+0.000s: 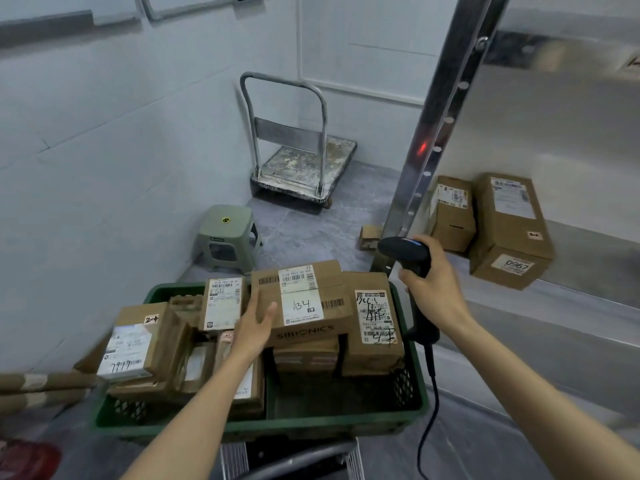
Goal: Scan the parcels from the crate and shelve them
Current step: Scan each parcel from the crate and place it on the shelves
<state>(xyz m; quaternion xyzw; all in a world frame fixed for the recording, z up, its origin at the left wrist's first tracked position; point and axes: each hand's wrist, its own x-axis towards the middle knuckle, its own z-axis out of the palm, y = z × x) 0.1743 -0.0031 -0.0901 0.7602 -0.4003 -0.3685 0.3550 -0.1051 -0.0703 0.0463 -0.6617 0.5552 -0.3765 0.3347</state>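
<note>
A green crate in front of me holds several brown cardboard parcels with white labels. The top one, marked "A34" and "SIBIONICS", lies across the others. My left hand reaches to its left end with fingers straight, touching or just short of it. My right hand grips a black corded barcode scanner upright at the crate's right side. Two parcels stand on the metal shelf at right: a small one and a bigger one marked "0967".
The steel shelf with its perforated upright fills the right. On the floor beyond stand a grey-green plastic stool, a worn platform trolley and a small box. Cardboard tubes lie at left.
</note>
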